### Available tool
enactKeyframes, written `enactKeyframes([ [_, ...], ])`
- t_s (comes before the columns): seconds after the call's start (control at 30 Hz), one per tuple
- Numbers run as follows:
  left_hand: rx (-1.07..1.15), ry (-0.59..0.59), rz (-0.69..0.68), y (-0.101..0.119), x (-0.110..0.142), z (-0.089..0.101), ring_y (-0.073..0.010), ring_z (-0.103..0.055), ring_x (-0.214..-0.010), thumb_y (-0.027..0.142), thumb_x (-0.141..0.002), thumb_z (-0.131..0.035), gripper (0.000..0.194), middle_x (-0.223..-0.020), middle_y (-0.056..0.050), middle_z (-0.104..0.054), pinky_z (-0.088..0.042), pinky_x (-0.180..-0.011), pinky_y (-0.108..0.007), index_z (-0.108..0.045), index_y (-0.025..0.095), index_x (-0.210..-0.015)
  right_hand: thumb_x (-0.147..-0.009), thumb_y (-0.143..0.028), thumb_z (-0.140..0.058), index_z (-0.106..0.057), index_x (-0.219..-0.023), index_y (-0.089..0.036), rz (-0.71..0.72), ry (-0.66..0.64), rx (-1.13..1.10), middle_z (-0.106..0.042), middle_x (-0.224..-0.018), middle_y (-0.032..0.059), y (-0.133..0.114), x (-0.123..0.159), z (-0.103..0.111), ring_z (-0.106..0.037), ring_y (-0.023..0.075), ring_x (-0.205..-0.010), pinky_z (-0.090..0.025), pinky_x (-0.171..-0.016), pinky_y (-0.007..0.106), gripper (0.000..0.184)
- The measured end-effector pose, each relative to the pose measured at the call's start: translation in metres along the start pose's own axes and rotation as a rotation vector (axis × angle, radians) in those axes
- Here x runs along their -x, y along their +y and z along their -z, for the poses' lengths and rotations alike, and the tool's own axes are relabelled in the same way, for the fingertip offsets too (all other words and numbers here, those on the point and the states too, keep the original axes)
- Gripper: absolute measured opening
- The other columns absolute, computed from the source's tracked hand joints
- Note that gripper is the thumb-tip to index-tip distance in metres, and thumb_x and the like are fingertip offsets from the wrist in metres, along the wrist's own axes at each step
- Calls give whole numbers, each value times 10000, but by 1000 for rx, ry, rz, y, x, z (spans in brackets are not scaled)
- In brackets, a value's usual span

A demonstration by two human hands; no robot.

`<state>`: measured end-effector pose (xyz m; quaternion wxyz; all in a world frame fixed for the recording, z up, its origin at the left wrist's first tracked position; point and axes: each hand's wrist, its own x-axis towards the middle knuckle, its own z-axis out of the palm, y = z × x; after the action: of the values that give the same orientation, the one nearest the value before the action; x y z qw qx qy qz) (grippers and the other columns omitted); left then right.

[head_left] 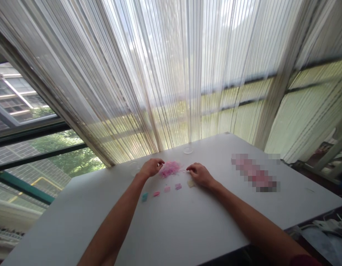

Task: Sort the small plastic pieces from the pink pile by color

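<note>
A loose pile of pink and purple pieces [170, 169] lies on the white table. At its left edge is my left hand [151, 167], fingers loosely bent and apart, with nothing visible in them. To the right of the pile, my right hand [200, 174] has its fingertips closed together; anything between them is too small to make out. Nearer me runs a row of small groups: teal [144, 197], red-pink [156, 193], pale pink [167, 189], purple [178, 186] and pale yellow [190, 183], the last just beside my right hand.
A clear round dish [188, 150] stands behind the pile, and another faint clear dish [134, 164] is left of it. A pixelated pink patch [254, 173] covers something on the right. Sheer curtains [176, 74] hang behind the table [85, 207]. Cables [328, 225] lie at the lower right.
</note>
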<state>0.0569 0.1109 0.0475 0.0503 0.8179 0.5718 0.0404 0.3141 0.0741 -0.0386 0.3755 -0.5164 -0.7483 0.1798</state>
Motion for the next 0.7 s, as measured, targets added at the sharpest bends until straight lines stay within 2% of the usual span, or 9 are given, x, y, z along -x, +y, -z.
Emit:
enactKeyframes([
  [0.17,-8,-38,39,-2,-2,-4,-207,-679,-869,325,-845,-572,283,-998,-40,-746,-509,-745,-265,-717,228,-1068,-812,-94,-558,-742,-887,-180,4,6,-9,-673,-846,54,1,0,-1,-586,172,-833,-448,-837,303,217],
  [0.4,-4,-24,52,4,-7,-14,-199,-675,-897,266,-816,-572,239,-980,-22,-749,-503,-731,-246,-740,245,-984,-819,-104,-559,-743,-892,-180,19,7,2,-671,-839,56,3,0,-1,-582,172,-818,-450,-824,302,212],
  [0.7,31,36,52,-4,-3,0,-194,-669,-827,317,-820,-573,220,-935,-20,-750,-489,-689,-245,-754,243,-921,-815,-110,-555,-740,-889,-184,20,9,1,-671,-838,51,3,0,-2,-581,171,-823,-454,-823,303,212],
])
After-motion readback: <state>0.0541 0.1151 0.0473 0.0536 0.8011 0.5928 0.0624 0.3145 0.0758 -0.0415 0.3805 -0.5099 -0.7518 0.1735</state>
